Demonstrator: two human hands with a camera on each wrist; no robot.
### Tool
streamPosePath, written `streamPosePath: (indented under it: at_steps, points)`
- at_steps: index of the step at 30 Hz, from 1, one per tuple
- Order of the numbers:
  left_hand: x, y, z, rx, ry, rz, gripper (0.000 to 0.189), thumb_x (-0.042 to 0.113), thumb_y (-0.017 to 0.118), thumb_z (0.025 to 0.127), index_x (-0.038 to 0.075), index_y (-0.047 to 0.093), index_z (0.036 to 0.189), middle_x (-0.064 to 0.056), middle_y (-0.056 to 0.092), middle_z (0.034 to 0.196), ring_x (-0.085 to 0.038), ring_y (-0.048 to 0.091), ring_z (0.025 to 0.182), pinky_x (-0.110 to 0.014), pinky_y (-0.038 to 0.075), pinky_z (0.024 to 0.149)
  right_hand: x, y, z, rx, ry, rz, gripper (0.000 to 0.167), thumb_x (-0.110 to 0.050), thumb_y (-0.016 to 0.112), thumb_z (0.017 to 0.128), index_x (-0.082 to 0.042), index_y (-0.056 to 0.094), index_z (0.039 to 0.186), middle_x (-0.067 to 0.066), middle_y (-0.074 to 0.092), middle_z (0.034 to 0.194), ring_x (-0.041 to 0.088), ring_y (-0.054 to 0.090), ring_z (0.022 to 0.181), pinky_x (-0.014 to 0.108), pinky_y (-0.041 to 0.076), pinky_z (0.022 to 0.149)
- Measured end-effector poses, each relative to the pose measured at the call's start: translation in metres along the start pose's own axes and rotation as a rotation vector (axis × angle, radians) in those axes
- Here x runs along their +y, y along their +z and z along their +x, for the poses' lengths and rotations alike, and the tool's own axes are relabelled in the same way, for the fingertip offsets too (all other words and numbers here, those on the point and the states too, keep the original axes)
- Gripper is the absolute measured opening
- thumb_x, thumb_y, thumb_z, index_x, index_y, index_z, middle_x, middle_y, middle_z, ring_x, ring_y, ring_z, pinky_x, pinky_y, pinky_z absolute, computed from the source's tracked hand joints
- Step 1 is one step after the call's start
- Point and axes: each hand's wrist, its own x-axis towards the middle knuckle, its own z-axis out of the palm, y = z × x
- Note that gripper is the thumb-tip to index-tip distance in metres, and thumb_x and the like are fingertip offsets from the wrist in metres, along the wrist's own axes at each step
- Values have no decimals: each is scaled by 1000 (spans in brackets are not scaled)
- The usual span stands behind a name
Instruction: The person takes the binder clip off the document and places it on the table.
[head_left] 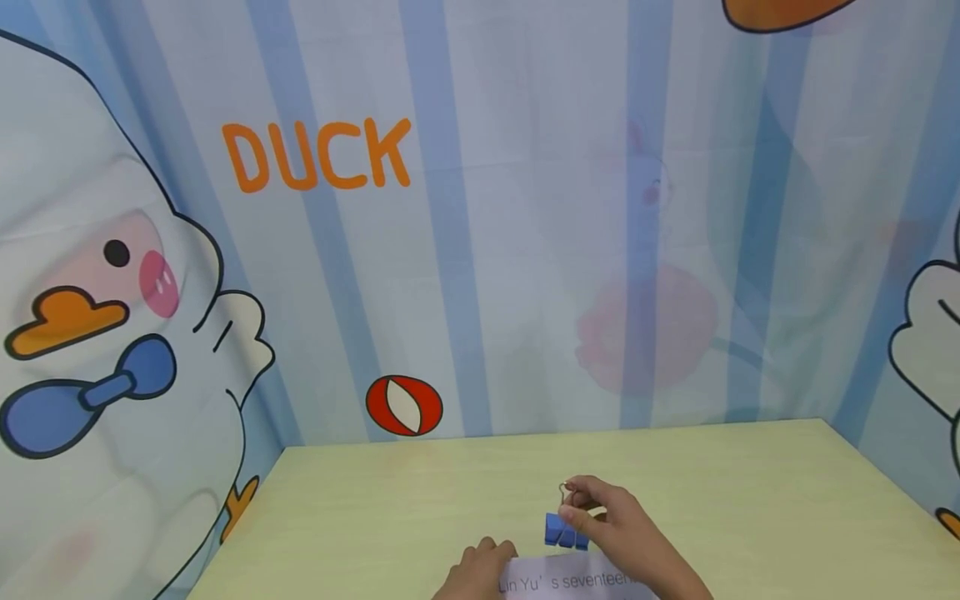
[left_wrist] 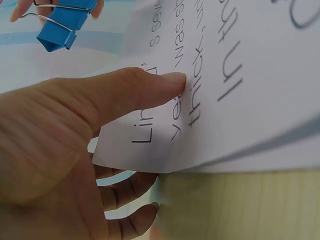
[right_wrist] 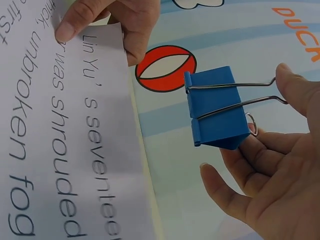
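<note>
A blue binder clip [right_wrist: 217, 107] with silver wire handles is in my right hand [head_left: 611, 521]. In the right wrist view my thumb [right_wrist: 295, 92] is at the end of the wire handles and the fingers lie behind the clip. White printed paper [head_left: 573, 577] is held at its edge by my left hand [head_left: 480, 571]. The left wrist view shows the thumb [left_wrist: 145, 87] on the printed face and the other fingers behind the sheet. In the head view the clip is just beyond the paper's top edge.
The pale yellow table [head_left: 375, 492] spreads around both hands. Behind it hangs a blue striped curtain [head_left: 525, 208] with duck drawings, a red ball print [head_left: 405, 406] and orange lettering.
</note>
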Motion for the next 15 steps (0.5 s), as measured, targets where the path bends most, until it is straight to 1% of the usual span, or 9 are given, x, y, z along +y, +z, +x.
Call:
streamPosePath:
  at_steps: [4,9,13,15]
  points:
    - [1,0,0,-7,-11,2,52,33,93,67,7,68,105,-3,54,88,-22,47,80,-48,49,72,-1,-3,1,14,21,11,50,-33,62,102,6,57,132,6,69,110,27,64,105,43,52,85]
    - [0,0,1,-12,-3,-1,53,31,93,66,7,68,106,-2,54,89,-22,47,80,-48,49,71,1,-8,1,1,22,25,51,-33,61,103,8,56,134,9,68,115,27,64,106,42,53,86]
    - [-1,0,2,-21,0,-12,54,30,93,66,7,68,107,-2,53,89,-21,47,81,-48,48,72,2,-11,0,-20,12,46,48,-28,59,104,10,54,134,11,68,114,26,64,104,40,52,87]
    - [-1,0,2,-25,-1,-15,54,30,93,66,7,68,107,-2,53,89,-22,47,81,-48,48,72,1,-12,0,-20,22,49,47,-28,57,105,9,54,133,10,68,113,24,64,103,40,52,87]
